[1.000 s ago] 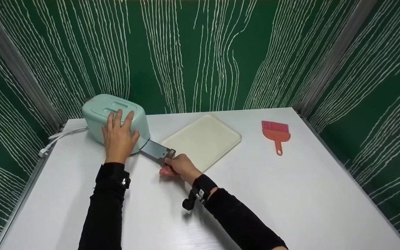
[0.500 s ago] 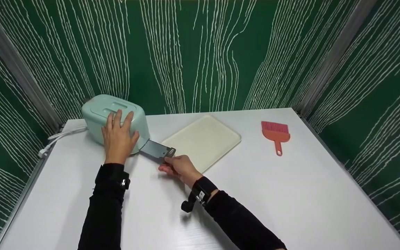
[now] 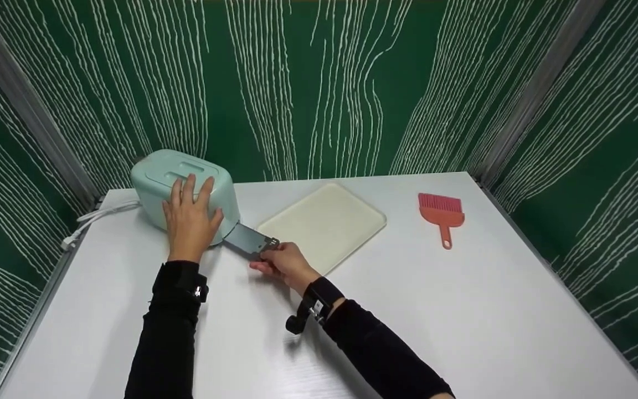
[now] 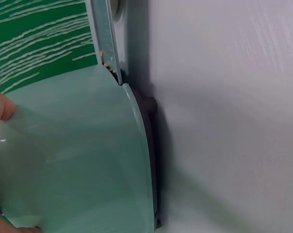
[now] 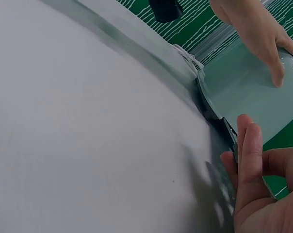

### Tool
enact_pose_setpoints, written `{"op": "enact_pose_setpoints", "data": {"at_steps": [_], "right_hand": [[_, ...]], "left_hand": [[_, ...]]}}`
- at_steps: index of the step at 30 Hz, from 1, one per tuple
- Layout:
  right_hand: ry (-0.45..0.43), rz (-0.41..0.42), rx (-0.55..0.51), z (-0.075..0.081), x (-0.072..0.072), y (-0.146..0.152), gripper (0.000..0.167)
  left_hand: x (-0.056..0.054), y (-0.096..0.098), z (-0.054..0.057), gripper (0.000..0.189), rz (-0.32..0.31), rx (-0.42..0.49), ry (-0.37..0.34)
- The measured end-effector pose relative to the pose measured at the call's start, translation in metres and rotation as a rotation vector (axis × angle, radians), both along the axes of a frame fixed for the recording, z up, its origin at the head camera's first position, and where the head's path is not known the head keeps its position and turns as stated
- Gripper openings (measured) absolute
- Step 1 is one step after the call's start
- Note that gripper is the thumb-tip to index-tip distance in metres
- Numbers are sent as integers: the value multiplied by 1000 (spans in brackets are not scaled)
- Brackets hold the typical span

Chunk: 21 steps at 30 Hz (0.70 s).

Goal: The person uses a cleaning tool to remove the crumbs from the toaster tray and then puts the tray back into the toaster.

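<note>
In the head view a mint-green toaster (image 3: 180, 172) stands at the back left of the table. My left hand (image 3: 189, 224) rests on it with spread fingers, some over its top and the thumb on the near side. From the toaster's lower right end a grey metal crumb tray (image 3: 244, 239) sticks out; its inner part is hidden inside the toaster. My right hand (image 3: 288, 261) pinches the tray's slotted outer end between thumb and fingers. Up close in the left wrist view, small yellowish crumbs lie on the crumb tray (image 4: 105, 39) near the toaster.
A cream rectangular tray (image 3: 327, 221) lies behind my right hand. Farther right is a red-orange dustpan with a pink brush (image 3: 441, 213). A white power cord (image 3: 94, 216) runs off the table's left edge. Green walls enclose the back and sides.
My right hand has shifted slightly left and now covers more of the crumb tray's outer end. The left hand and the toaster stay in place.
</note>
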State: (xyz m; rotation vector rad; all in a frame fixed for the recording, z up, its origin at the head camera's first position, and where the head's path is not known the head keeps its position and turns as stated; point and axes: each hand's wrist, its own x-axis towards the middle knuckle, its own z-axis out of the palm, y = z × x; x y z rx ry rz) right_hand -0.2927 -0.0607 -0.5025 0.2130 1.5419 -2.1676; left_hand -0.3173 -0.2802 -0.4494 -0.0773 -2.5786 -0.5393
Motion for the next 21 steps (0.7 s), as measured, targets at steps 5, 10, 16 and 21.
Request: {"op": "enact_pose_setpoints", "data": {"at_steps": [5,10,16,21], "right_hand": [[2,15,7,1,-3,0,17],[8,16,27,0,-5,0,16],[69,-12,79,-5,-5,-3,22],[107,-32,116,-8,-3,-8,21]], "left_hand": [[0,0,0,64,-2,7,0],[1,1,1,64,1,11,-10],[1,2,2,65,-5,21,4],[1,1,0,66,-1,14,-1]]}}
